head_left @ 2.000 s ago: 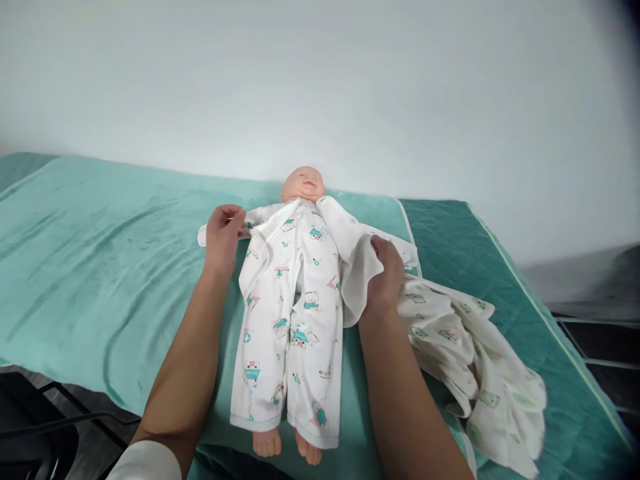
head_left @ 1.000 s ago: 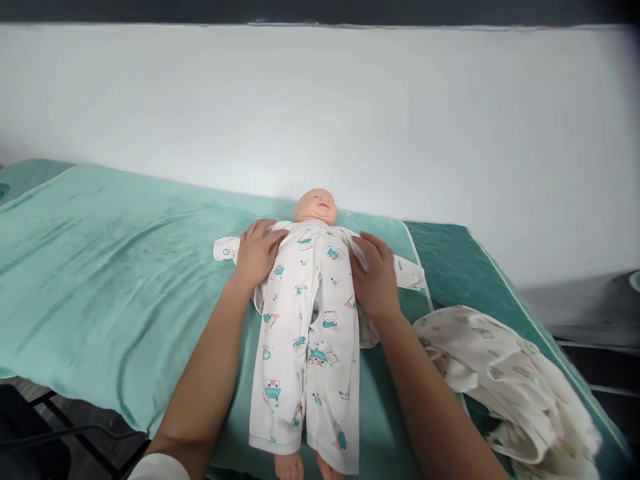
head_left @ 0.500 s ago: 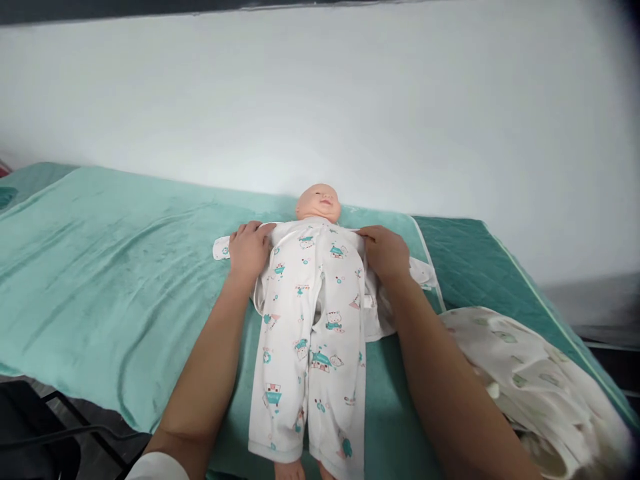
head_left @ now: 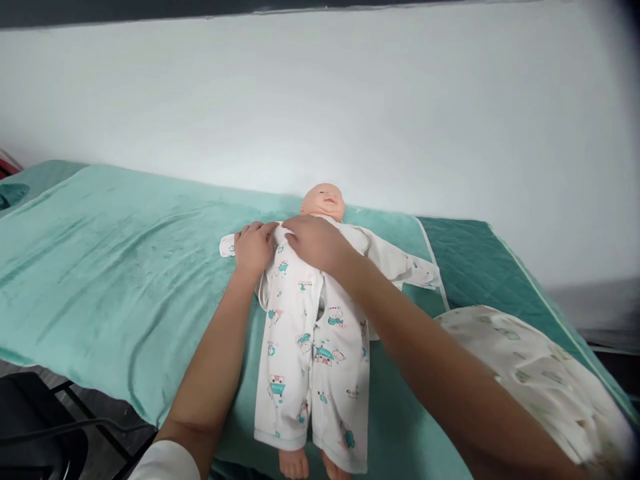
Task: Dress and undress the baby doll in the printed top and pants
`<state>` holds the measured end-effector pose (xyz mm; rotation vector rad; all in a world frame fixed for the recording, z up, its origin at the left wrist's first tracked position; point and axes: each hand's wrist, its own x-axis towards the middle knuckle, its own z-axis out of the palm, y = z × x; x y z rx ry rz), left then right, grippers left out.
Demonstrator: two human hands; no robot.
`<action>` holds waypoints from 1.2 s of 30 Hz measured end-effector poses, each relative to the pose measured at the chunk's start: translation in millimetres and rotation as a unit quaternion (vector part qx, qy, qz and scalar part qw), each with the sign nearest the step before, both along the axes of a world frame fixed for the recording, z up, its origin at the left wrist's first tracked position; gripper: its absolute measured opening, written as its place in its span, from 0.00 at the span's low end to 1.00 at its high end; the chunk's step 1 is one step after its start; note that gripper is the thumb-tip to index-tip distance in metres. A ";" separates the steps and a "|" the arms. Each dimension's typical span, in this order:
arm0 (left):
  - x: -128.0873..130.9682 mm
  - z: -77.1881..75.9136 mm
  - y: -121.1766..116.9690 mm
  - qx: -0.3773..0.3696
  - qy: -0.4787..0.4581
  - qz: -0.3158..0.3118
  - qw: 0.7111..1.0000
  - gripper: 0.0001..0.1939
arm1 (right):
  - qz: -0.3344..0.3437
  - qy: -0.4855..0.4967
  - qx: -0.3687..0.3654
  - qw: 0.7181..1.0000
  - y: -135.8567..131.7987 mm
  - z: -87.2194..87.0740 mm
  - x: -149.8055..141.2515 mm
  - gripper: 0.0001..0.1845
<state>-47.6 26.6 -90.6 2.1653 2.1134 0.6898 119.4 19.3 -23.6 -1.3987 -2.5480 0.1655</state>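
Observation:
A baby doll (head_left: 324,199) lies on its back on a teal blanket (head_left: 125,267), dressed in a white romper (head_left: 310,347) with teal cartoon prints. Its bare feet (head_left: 295,463) point toward me. My left hand (head_left: 254,247) rests at the doll's shoulder on my left, fingers curled on the romper's edge. My right hand (head_left: 313,241) reaches across the doll's chest, and its fingertips close on the fabric right beside my left hand. The doll's sleeve (head_left: 405,263) on my right lies stretched out on the blanket.
A crumpled white printed cloth (head_left: 525,373) lies at the right by my forearm. The blanket covers a darker quilted teal mattress (head_left: 465,260) against a white wall. A black frame (head_left: 45,440) stands below the bed's near edge at lower left.
My right hand left the doll's right side and crossed over the chest to meet my left hand. The romper's loose right flap now lies shut over the body. The left hand stayed put.

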 end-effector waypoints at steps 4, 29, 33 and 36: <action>-1.0 0.0 1.6 -0.002 0.007 0.010 1.000 0.15 | 0.002 -0.162 -0.047 0.986 20.3 11.0 -45.4 0.17; -9.4 -1.4 4.2 0.016 -0.132 0.059 0.989 0.18 | 0.017 -0.251 -0.095 0.963 39.4 22.8 -37.0 0.20; -14.2 -0.3 -0.1 0.027 -0.135 0.067 0.988 0.18 | 0.017 -0.248 -0.080 0.965 32.9 34.6 -21.6 0.17; -18.0 -1.2 -2.5 0.021 -0.131 0.079 0.988 0.18 | -0.002 -0.251 -0.079 0.965 30.7 43.0 -10.1 0.15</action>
